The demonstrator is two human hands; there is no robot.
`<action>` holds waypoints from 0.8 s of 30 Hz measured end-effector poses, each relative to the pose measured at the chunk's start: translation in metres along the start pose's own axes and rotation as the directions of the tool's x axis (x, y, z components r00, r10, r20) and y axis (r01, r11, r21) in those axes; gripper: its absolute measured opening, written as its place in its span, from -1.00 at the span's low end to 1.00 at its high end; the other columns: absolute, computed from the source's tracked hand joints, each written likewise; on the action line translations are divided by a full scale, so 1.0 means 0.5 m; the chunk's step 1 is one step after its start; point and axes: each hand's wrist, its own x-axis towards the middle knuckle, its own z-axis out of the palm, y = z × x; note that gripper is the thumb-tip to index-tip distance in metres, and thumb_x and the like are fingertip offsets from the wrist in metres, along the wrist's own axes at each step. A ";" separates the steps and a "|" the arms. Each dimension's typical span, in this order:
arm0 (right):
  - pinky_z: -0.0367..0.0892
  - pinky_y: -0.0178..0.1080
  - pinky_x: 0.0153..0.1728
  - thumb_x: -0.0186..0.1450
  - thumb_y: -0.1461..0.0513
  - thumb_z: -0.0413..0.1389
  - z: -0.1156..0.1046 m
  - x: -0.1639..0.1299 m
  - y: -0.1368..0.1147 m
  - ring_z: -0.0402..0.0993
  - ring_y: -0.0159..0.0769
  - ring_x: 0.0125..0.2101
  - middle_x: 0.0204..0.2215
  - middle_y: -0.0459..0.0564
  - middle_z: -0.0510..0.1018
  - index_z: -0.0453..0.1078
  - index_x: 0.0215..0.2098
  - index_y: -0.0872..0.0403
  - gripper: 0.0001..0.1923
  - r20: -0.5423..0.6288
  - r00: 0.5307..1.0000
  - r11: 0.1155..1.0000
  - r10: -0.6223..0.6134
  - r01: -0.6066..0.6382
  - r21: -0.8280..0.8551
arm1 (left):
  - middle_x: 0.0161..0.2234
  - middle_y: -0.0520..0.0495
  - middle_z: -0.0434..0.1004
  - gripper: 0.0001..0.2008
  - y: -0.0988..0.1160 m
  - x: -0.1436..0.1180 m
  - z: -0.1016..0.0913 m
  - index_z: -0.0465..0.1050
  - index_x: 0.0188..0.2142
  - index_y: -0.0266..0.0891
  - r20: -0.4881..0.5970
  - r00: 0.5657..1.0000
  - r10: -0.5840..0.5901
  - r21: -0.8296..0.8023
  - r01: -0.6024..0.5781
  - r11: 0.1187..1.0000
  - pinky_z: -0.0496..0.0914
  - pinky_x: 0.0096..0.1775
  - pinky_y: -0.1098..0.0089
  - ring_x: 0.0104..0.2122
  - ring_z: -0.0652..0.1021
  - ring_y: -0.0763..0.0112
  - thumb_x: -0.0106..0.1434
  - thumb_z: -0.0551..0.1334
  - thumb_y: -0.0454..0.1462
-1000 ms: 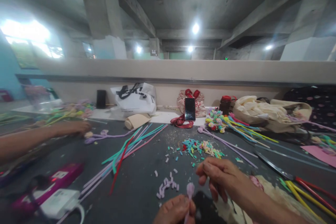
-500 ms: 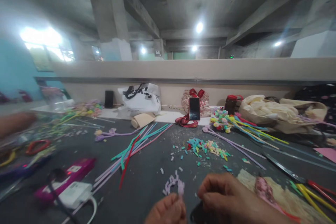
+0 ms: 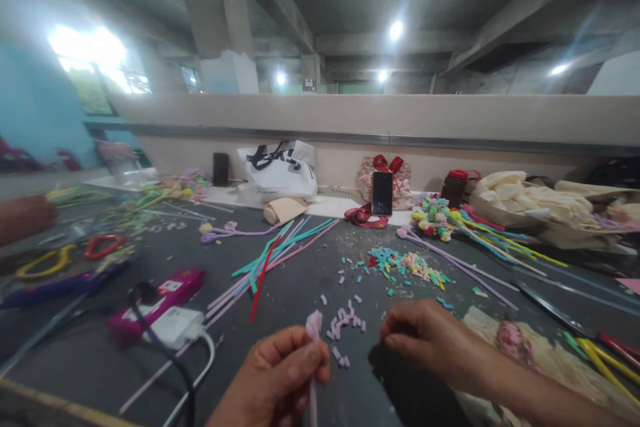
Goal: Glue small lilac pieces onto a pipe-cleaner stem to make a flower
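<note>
At a dark worktable (image 3: 280, 307) under a concrete ceiling, a person's left hand (image 3: 273, 380) pinches a pale lilac pipe cleaner (image 3: 313, 340) upright between thumb and curled fingers, its fuzzy tip standing just above the knuckles. The right hand (image 3: 425, 340), set apart to the right, hovers low over the table with fingers bunched together; whether they hold anything cannot be told. Between and just beyond the two hands lies a scatter of short lilac cut pieces (image 3: 345, 320). Farther back sits a heap of teal and pastel offcuts (image 3: 405, 265), and to its left a fan of long teal, pink and red stems (image 3: 273, 260). A smartphone (image 3: 382, 193) stands propped against a red-handled bag, with a white tote bag (image 3: 280, 170) to its left. A magenta power strip (image 3: 160, 293) lies at the near left.
</note>
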 end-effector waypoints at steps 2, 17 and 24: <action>0.12 -0.45 -0.57 0.05 0.31 -0.01 -0.003 0.016 0.001 0.32 -0.44 -0.55 -0.58 -0.14 0.46 0.42 -0.45 0.11 -0.83 -0.012 1.000 0.995 -0.019 0.018 -0.099 | -0.71 0.07 0.38 -0.74 0.004 0.003 0.001 0.43 -0.60 -0.31 -0.017 0.999 0.042 0.022 -0.042 0.999 -0.07 -0.71 0.66 -0.77 0.13 0.76 -0.23 0.35 -0.16; 0.17 -0.42 -0.53 0.05 0.33 -0.03 0.009 0.072 0.018 0.41 -0.39 -0.52 -0.52 -0.08 0.53 0.45 -0.41 0.07 -0.78 -0.024 0.997 0.935 -0.067 0.054 -0.351 | -0.76 0.13 0.27 -0.85 0.000 0.025 0.003 0.40 -0.58 -0.29 -0.011 0.997 0.081 -0.069 -0.081 0.994 -0.04 -0.70 0.66 -0.77 0.13 0.73 -0.08 0.29 -0.23; 0.13 -0.36 -0.44 0.16 0.33 -0.10 0.013 0.108 -0.002 0.39 -0.32 -0.41 -0.41 -0.01 0.48 0.42 -0.33 0.06 -0.74 -0.019 0.977 0.840 -0.212 0.173 -0.515 | -0.74 0.11 0.28 -0.89 -0.009 0.058 0.020 0.43 -0.57 -0.33 0.035 0.988 0.154 -0.131 -0.148 0.980 0.03 -0.66 0.67 -0.72 0.19 0.70 -0.05 0.27 -0.29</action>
